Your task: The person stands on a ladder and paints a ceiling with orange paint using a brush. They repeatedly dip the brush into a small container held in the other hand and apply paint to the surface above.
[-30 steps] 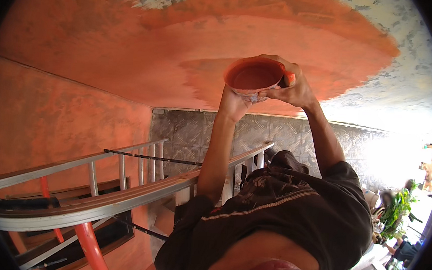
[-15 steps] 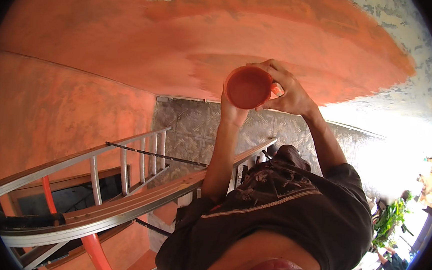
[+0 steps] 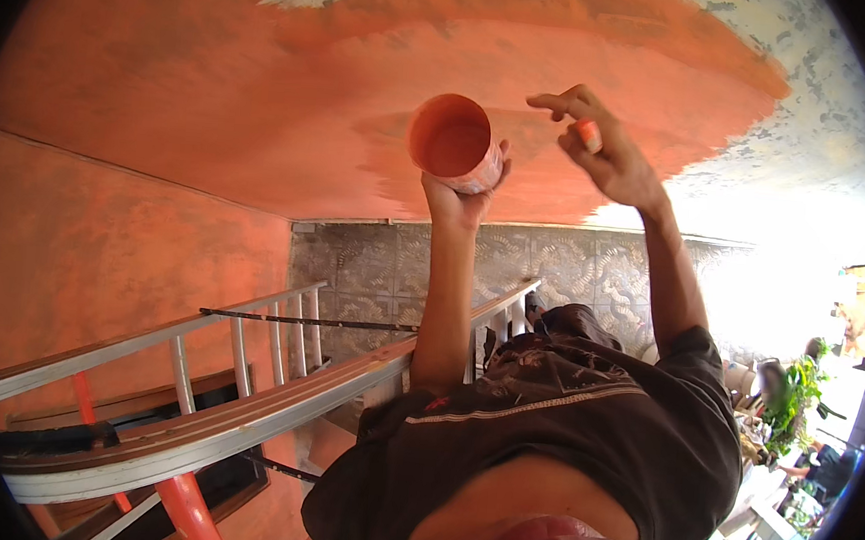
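Note:
My left hand [image 3: 462, 204] holds up a round tub [image 3: 479, 179] from below and its side. Its inside is orange, with orange paint [image 3: 453, 147] in it, and its outer wall is smeared pale and orange. To the right of the tub, apart from it, my right hand [image 3: 606, 152] is raised in front of the wall. Its thumb and fingers close round a short orange-stained handle [image 3: 589, 135], seen end on; the rest of it is hidden. The index finger sticks out to the left. Behind both hands is a wall [image 3: 527, 66] coated unevenly in orange.
An aluminium stepladder [image 3: 241, 427] stands at lower left, close beside my left arm. Bare grey-white patches [image 3: 825, 107] of wall show at upper right. Patterned tiles [image 3: 383, 257] cover the floor below. Green plants [image 3: 795, 396] and clutter lie at the far right.
My right hand has come off the tub, moving right and up with the handle. The tub, now in my left hand alone, has shifted up and left and tilted, showing more of its side.

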### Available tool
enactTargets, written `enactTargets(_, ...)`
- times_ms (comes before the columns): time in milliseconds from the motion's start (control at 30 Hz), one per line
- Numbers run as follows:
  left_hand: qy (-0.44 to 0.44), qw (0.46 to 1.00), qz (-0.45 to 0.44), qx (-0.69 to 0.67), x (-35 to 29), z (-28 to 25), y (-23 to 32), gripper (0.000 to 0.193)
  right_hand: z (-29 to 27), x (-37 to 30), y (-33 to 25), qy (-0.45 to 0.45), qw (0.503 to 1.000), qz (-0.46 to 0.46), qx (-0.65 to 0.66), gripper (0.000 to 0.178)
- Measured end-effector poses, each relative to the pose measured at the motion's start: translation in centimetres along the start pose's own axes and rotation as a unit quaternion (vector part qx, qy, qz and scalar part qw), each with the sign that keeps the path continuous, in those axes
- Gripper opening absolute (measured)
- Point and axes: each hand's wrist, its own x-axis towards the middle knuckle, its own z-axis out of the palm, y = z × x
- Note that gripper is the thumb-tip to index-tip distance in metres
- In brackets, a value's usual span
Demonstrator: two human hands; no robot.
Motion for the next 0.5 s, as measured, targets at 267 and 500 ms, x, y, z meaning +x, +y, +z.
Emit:
enactTargets(267,-0.02,0.999,0.012,0.041,0.4,-1.2,-0.5,0.056,-4.8,-1.2,-0.9,-0.055,0.95,0.213,-0.221,0.021)
enactTargets(500,0.04,0.998,0.039,0.027,-0.7,-0.4,-0.6,0.059,-7.4,-0.4,2.5,-0.008,0.948,0.307,-0.087,0.03)
